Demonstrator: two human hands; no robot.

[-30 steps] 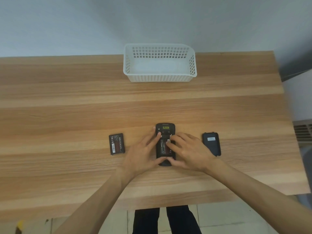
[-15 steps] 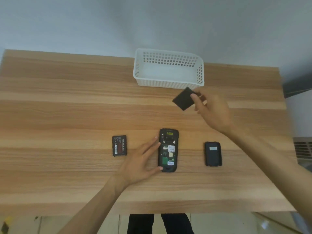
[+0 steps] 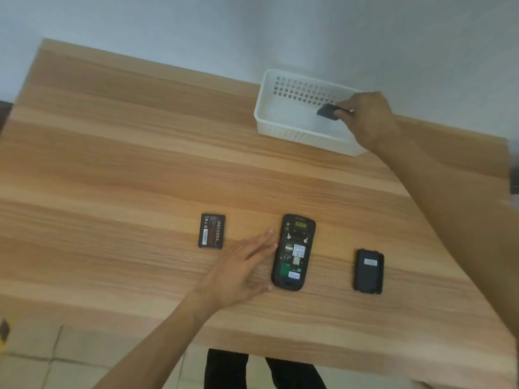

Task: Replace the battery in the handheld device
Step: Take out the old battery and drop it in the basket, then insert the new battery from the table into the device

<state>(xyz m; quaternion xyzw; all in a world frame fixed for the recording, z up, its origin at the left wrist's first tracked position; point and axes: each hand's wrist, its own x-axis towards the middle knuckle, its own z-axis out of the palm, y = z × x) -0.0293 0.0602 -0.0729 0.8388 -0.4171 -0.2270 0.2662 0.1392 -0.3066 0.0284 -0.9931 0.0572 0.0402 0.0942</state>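
The black handheld device [image 3: 293, 252] lies face down on the wooden table [image 3: 140, 164], its battery bay open and bare. My left hand [image 3: 241, 272] rests flat on the table against the device's left edge, fingers spread. My right hand [image 3: 365, 116] reaches over the white basket [image 3: 280, 130] at the back and pinches a dark battery [image 3: 327, 111] above the basket's inside. A second black battery [image 3: 212, 231] with a red label lies left of the device. The black back cover [image 3: 368, 271] lies to the device's right.
The table's front edge runs just below my left forearm, with tiled floor and my dark trousers [image 3: 252, 372] beneath. A grey wall stands behind the table's far edge.
My right hand lifted a battery out of the device and carried it back and right, over the basket. My left hand stayed beside the device. The view has swung left.
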